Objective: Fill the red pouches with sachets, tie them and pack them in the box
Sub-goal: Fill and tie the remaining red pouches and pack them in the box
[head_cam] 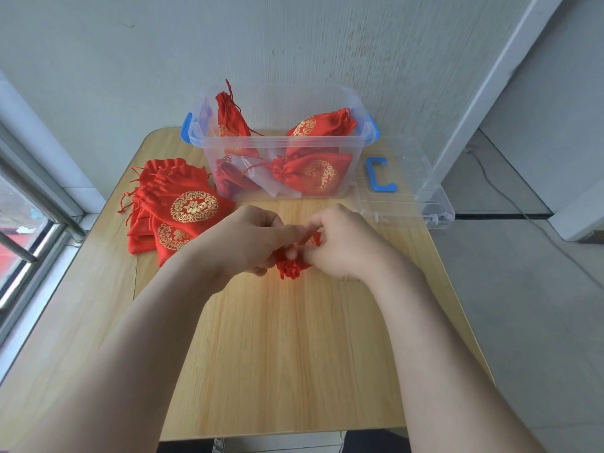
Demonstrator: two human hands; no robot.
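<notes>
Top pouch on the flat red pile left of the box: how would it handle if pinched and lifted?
Top pouch probably floppy: it lies flat and its gathered neck is wrinkled, so it should drape from a pinch. Likely light, looking unfilled. The satin-like sheen suggests it may slide off the pile.

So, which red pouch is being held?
The bunched pouch gripped by the left hand and right hand; others lie in the stack or the clear box.
</notes>
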